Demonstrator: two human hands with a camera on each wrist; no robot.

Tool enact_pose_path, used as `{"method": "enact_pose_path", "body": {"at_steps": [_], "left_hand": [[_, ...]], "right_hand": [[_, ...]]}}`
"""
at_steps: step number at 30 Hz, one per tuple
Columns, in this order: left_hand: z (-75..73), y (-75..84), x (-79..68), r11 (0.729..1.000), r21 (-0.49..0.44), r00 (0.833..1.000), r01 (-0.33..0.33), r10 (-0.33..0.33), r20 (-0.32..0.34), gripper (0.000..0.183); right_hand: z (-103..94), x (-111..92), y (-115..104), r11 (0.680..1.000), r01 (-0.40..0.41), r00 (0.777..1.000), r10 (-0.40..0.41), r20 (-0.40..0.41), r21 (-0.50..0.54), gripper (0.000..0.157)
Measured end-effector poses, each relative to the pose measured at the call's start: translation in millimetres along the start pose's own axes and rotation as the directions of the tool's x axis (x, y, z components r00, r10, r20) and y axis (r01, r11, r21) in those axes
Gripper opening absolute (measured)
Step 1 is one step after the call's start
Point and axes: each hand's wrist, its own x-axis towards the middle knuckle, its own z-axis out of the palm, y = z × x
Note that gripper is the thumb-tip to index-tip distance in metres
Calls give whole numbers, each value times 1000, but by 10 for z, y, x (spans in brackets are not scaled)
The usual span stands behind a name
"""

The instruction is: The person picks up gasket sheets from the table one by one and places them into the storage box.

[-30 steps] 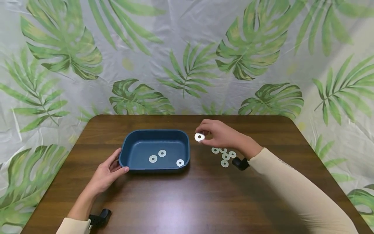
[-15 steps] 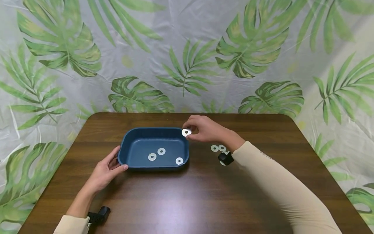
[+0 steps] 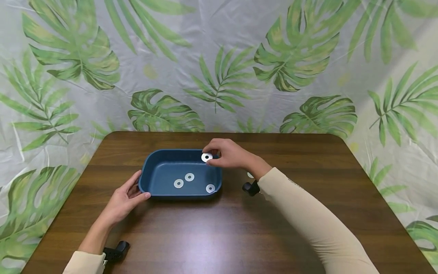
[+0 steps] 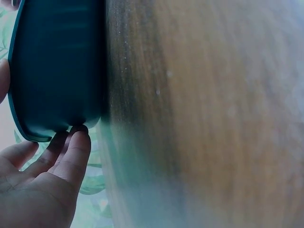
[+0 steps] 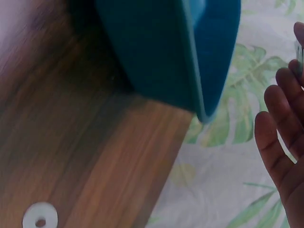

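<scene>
Wood table (image 3: 219, 236): right hand (image 3: 230, 153) pinching one washer (image 3: 203, 157) over blue tray (image 3: 164, 171), three washers (image 3: 187, 177) inside; left hand (image 3: 122, 202) gripping tray's left end.

The left sleeve (image 3: 83, 262) and right sleeve (image 3: 308, 217) are beige, the right bearing a small dark marking (image 3: 295, 184); a black, stubby camera (image 3: 117, 252) juts from each wrist.

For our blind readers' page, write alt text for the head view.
A right hand pinches a pale ring-shaped disc over the back right of a blue tray, while a left hand holds the tray's left end. Three similar discs lie inside; the tray stands on a brown table before a leaf-print cloth.
</scene>
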Motion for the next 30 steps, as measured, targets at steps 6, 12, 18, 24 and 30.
{"method": "enact_pose_path", "body": {"at_steps": [6,12,18,24,30], "left_hand": [[12,-9,-3,1000,-13,1000,3,-3,4,80],[5,-17,-6,1000,9,1000,5,-5,1,80],[5,-29,5,1000,16,1000,6,-6,-3,80],[16,-27,8,1000,13,1000,-4,4,0,80],[5,-44,24,1000,7,1000,-2,2,-7,80]], "right_hand": [[93,62,-9,999,9,999,-8,-37,33,32],[117,72,-8,1000,11,1000,-11,-29,-5,32],[151,56,12,999,-25,1000,25,-10,-44,40],[177,-25,92,992,-88,996,88,-11,-85,56],[135,-153,219,987,-139,990,136,-39,-76,45]]}}
